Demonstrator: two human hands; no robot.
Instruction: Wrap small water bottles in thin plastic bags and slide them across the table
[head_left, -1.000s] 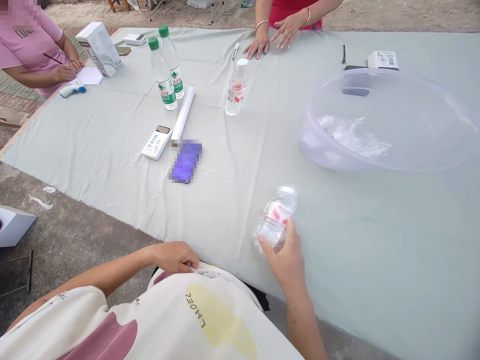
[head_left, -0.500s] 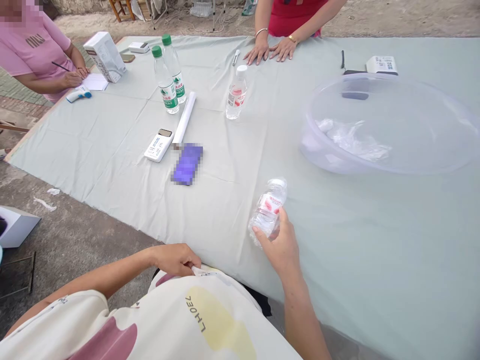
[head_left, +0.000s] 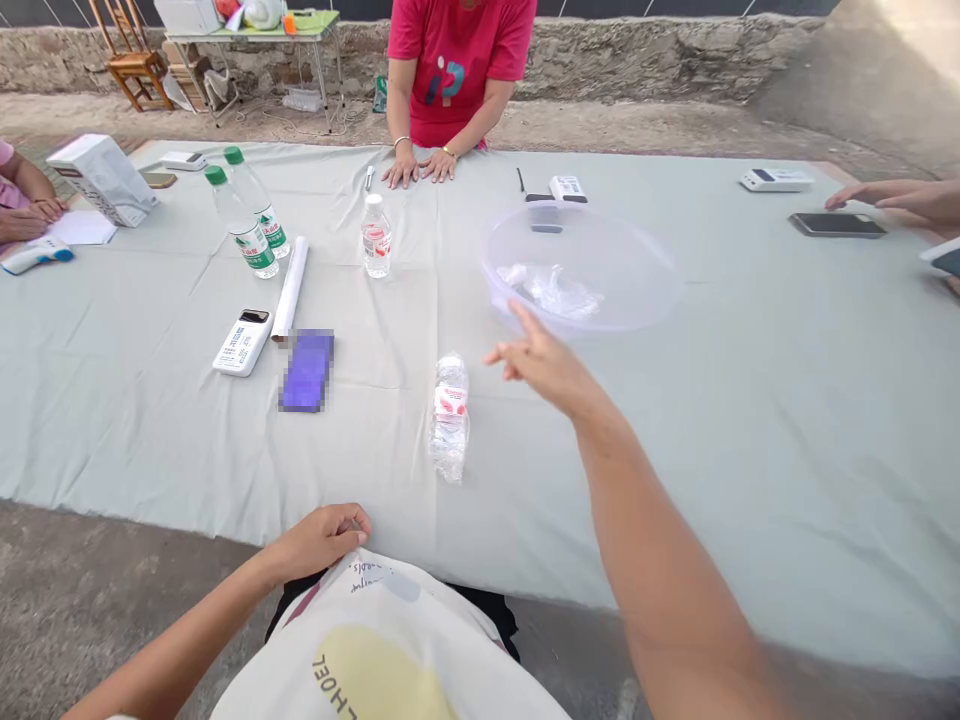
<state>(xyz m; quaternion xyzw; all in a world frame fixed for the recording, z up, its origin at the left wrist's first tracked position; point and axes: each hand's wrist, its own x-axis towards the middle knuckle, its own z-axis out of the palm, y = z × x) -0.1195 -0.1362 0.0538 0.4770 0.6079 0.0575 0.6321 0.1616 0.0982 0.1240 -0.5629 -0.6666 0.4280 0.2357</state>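
My right hand (head_left: 540, 365) reaches over the table with nothing in it, its index finger stretched out and the others partly bent. The fingertips come close to the near rim of a translucent basin (head_left: 652, 322), in which crumpled clear plastic (head_left: 559, 292) lies. To the left of that hand, a small water bottle (head_left: 450, 405) with a red and white label stands by itself in clear plastic wrap. At the table's near edge my left hand (head_left: 319, 538) is closed, with thumb and fingers pinching the hem of my shirt (head_left: 361, 562).
Left of the wrapped bottle lie a purple blurred phone-like item (head_left: 306, 370), a white power bank (head_left: 242, 343) and a white roll (head_left: 291, 290). Two green-capped bottles (head_left: 253, 240) and a small bottle (head_left: 376, 240) stand farther back. Across the table, a person's hands (head_left: 420, 167) rest flat.
My right hand has let go of the wrapped bottle and moved forward towards the basin. My left hand stays at the shirt hem. The view has lifted and turned right.
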